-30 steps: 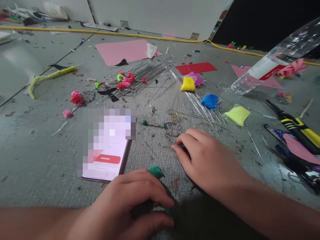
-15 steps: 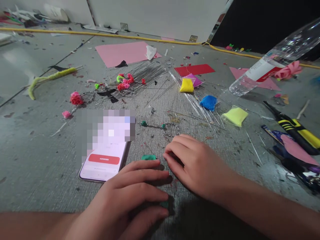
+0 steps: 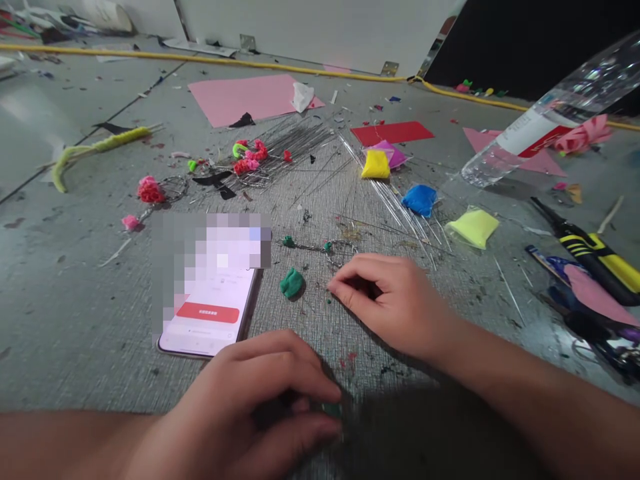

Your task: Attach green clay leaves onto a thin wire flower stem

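My left hand is in front at the lower middle, its fingers and thumb curled around a small bit of green clay, mostly hidden. To the right, my right hand rests on the grey surface with thumb and forefinger pinched together; whatever is between them does not show. Close to those fingertips lies a tiny green crumb. A larger lump of green clay sits between the hands and the phone. Just beyond, a twisted wire piece carries green clay bits and ends in a loop beside my right hand.
A lit phone lies at left. Clay packets in yellow, blue and pale yellow are beyond the hands, among thin wires. At right are a tilted plastic bottle and a black-yellow tool.
My left hand has drawn back toward me and its fingers have curled in, uncovering the green lump. My right hand has shifted slightly up, its pinch still closed.
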The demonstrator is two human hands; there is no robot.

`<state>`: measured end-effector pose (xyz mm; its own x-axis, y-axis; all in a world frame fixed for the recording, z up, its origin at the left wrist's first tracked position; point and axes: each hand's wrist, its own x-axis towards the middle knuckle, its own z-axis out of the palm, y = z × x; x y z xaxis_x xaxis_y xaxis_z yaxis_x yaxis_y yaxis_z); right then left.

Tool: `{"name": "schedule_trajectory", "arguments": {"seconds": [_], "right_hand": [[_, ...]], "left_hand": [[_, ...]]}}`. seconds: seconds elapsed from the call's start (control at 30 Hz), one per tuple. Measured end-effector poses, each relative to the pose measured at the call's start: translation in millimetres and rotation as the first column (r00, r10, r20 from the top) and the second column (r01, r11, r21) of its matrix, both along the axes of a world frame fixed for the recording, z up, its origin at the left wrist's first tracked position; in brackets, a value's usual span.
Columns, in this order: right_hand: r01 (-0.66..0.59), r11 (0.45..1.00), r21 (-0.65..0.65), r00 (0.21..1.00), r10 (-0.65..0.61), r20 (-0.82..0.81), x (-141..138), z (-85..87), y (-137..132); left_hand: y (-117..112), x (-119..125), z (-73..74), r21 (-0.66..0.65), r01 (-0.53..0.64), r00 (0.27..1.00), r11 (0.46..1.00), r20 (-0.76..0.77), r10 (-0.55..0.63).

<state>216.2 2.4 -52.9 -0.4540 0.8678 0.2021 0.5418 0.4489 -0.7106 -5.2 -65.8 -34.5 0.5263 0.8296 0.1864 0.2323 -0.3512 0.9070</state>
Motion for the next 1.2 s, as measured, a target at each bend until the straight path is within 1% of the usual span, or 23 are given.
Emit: {"name": "schedule_trajectory", "arguments": {"seconds": [0.1, 0.37, 0.5, 0.6, 0.63, 0.8, 0.9, 0.97, 1.03, 1.2], "right_hand": [[0.044, 0.999, 0.007, 0.999, -0.044, 0.001, -0.6, -4.0, 1.4], [0.002, 1.0, -0.005, 0.999, -0.002, 0.038, 0.9, -3.9, 3.1], [-0.054, 0.998, -0.026, 0.996, 0.055, 0.064, 2.7, 0.4, 3.9], [-0.124, 0.991, -0.052, 0.988, 0.128, 0.084, 4.4, 2.8, 5.9], [-0.129, 0.99, -0.057, 0.988, 0.134, 0.083, 4.7, 2.8, 6.8], [-0.048, 0.997, -0.052, 0.996, 0.052, 0.066, 4.4, -1.0, 9.8], [-0.063, 0.997, -0.042, 0.996, 0.065, 0.069, 4.5, -1.2, 9.5], [-0.099, 0.995, -0.029, 0.992, 0.101, 0.071, 5.6, 0.0, 9.2], [-0.166, 0.986, -0.006, 0.983, 0.166, 0.075, 7.6, 1.1, 9.0], [-0.34, 0.935, 0.095, 0.94, 0.338, 0.046, 11.9, -0.7, 8.1]], "left_hand": [[-0.8, 1.8, -0.9, -0.036, -0.049, 0.999, 0.998, -0.021, 0.048], [-0.5, 2.6, 0.4, -0.001, -0.122, 0.984, 0.993, -0.128, 0.12], [1.4, 0.3, 2.0, -0.007, -0.155, 0.974, 0.988, -0.168, 0.152], [2.5, 0.3, 2.1, -0.031, -0.177, 0.972, 0.984, -0.161, 0.17], [2.6, 0.6, 2.1, -0.037, -0.179, 0.973, 0.983, -0.155, 0.171], [1.6, 1.8, 1.5, -0.052, -0.161, 0.979, 0.986, -0.132, 0.153], [0.9, 1.4, 0.4, -0.043, -0.132, 0.984, 0.99, -0.126, 0.126], [0.8, 0.7, 0.1, -0.026, -0.118, 0.986, 0.993, -0.123, 0.114], [0.9, 0.0, 0.4, -0.003, -0.101, 0.985, 0.995, -0.138, 0.1], [1.0, -0.5, 0.2, 0.093, 0.011, 0.972, 0.996, -0.234, 0.011]]}}
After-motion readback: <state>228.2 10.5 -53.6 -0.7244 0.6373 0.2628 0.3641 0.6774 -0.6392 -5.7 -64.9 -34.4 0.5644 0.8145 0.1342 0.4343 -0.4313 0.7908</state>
